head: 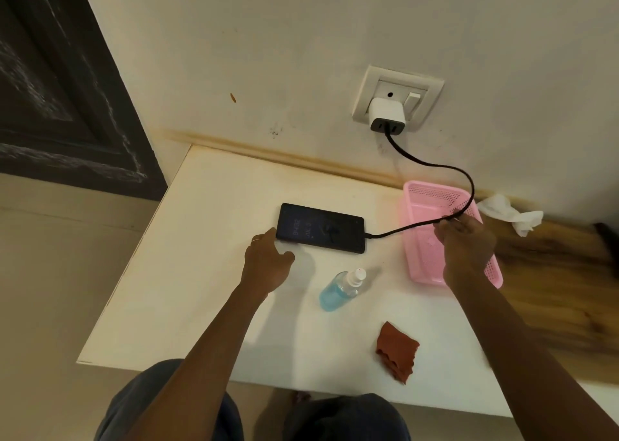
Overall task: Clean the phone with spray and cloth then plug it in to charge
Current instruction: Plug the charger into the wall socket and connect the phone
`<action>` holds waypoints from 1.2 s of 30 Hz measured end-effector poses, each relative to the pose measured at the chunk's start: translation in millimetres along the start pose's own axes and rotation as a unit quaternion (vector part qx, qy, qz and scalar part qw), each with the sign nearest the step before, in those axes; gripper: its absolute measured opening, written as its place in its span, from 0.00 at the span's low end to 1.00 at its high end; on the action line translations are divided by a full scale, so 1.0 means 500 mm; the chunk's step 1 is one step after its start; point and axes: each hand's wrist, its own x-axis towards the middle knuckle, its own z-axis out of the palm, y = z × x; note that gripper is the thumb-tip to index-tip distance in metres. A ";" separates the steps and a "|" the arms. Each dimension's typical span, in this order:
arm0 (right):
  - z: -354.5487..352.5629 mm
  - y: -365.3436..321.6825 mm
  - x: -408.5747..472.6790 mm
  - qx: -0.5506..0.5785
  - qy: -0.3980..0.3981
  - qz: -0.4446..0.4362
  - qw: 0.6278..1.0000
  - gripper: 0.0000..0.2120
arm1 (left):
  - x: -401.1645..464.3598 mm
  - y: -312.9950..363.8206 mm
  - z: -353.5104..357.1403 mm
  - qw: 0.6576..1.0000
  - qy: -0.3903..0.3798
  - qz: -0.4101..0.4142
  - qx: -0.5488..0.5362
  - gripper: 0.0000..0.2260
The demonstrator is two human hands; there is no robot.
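A black phone (321, 227) lies flat on the white table (201, 273) with its screen lit. A black cable (432, 166) is plugged into its right end and runs up to a white charger (385, 114) in the wall socket (397, 97). My left hand (266, 261) rests at the phone's left end, fingertips touching its corner. My right hand (464, 239) pinches the cable above the pink basket (422, 266). A spray bottle (341, 288) with blue liquid lies on its side near the middle. A rust-red cloth (397, 352) sits crumpled at the front right.
The pink basket stands at the table's right edge against the wall. A crumpled white tissue (512, 214) lies beyond it on a wooden surface (552, 290). A dark door (60, 82) fills the upper left. My knees show below the table's front edge.
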 end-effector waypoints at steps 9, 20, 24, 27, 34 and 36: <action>-0.048 0.021 -0.086 0.066 0.013 0.029 0.997 0.12 | -0.080 -0.026 0.056 0.986 0.127 0.066 0.091 0.24; -0.052 0.166 -0.244 -0.265 -0.135 0.053 0.953 0.17 | -0.161 -0.128 0.074 0.951 0.178 0.016 0.253 0.40; -0.059 0.179 -0.250 -0.299 -0.150 0.019 0.942 0.17 | -0.156 -0.132 0.060 0.946 0.106 -0.001 0.305 0.59; -0.057 0.182 -0.252 -0.315 -0.161 0.009 0.935 0.16 | -0.150 -0.137 0.056 0.951 0.077 -0.005 0.298 0.55; -0.065 0.190 -0.252 -0.339 -0.160 0.011 0.927 0.12 | -0.152 -0.145 0.070 0.941 0.119 0.010 0.316 0.55; -0.080 0.183 -0.243 -0.282 -0.185 0.022 0.941 0.10 | -0.155 -0.143 0.079 0.940 0.150 0.020 0.305 0.56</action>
